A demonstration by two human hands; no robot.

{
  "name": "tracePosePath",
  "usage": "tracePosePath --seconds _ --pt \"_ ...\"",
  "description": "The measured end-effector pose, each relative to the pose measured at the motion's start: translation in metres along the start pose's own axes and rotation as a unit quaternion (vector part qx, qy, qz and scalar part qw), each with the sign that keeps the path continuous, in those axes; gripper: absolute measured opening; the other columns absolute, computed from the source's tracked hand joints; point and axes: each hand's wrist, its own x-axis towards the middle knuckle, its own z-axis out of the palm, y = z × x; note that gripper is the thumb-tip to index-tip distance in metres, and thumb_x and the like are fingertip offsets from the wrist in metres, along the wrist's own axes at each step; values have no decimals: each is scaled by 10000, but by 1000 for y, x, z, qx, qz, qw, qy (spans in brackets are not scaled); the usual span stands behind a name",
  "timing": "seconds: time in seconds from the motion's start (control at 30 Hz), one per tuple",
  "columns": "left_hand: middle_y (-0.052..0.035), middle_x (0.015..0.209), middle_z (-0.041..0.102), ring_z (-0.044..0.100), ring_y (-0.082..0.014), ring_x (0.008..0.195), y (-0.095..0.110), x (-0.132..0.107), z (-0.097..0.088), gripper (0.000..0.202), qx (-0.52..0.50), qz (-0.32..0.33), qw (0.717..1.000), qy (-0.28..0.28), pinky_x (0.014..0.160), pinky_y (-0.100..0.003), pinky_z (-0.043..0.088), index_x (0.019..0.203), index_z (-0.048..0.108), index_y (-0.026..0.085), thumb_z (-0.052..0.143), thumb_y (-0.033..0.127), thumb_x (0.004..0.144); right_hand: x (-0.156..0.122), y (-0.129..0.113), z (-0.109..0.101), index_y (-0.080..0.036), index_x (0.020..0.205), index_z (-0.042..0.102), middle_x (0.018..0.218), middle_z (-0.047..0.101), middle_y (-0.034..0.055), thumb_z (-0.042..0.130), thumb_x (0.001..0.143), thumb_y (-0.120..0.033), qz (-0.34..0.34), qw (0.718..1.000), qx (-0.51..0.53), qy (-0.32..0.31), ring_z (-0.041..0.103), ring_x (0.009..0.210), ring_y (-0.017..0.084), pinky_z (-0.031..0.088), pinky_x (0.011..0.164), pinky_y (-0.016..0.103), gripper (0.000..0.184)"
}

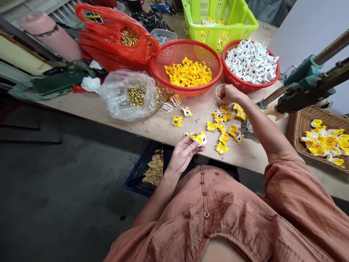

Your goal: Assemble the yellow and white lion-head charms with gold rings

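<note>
My left hand (pixel 185 154) pinches a yellow-and-white plastic animal-face piece (pixel 200 139) with a dark eye, just over the table's front edge. Reaching forward, my right hand (pixel 231 94) has its curled fingers dipped in a small clear round tub (pixel 219 95); whatever they hold is hidden. Between the hands lie several yellow pieces (pixel 222 138), some joined to white parts with eyes. Left of these are a single yellow piece (pixel 177 121), a yellow-and-white piece (pixel 187 111) and a white wavy part (pixel 167 107).
A red basket (pixel 188 91) holds yellow pieces; another red basket (pixel 245 87) holds white ones. Bags of gold bits (pixel 117 98) stand left. A metal press (pixel 302 85) and wicker tray (pixel 293 127) are right, a green crate (pixel 231 27) behind, a blue crate (pixel 133 182) below.
</note>
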Motion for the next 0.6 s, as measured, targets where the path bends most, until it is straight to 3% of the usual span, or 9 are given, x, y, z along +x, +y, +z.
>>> tracePosePath --seconds 0.1,0.17,0.27,0.37,0.47,0.6 --pt "-74 1056 816 758 -114 732 0 4 1 408 -7 -14 1000 -4 704 -211 647 1104 817 188 956 292 735 -16 5 -6 -72 983 793 956 800 104 642 808 -87 -5 997 52 54 692 858 194 554 845 312 231" --pt "-74 1059 816 748 -103 699 -1 6 4 414 -11 -19 1000 -1 672 -201 643 1077 815 176 970 299 713 -36 6 -10 -96 972 773 915 783 82 623 820 -93 -16 981 162 110 677 800 166 569 780 302 213" --pt "-67 1069 813 746 -100 693 -2 9 13 428 -10 -23 1000 4 666 -206 647 1060 806 174 981 303 692 -84 2 -8 -147 885 743 812 737 28 725 814 -165 -67 910 368 177 654 714 131 576 684 280 75" --pt "-53 1012 813 750 -105 706 -5 10 26 420 5 -27 1000 -15 694 -213 652 1062 806 176 975 307 701 -146 -14 5 -180 936 766 844 756 20 832 815 -314 -98 848 483 195 708 749 139 616 707 290 193" --pt "-44 932 812 752 -120 696 -13 10 42 411 27 -45 998 -35 702 -235 651 1064 814 175 969 304 706 -204 -34 26 -199 949 796 894 792 39 839 856 -376 -104 833 497 219 744 806 162 643 756 323 204" --pt "-61 921 829 777 -166 732 -29 10 62 440 56 -67 995 -41 696 -273 655 1067 827 180 982 324 681 -253 -53 53 -261 981 801 932 801 34 765 938 -243 -135 859 350 348 759 871 194 646 822 381 59"
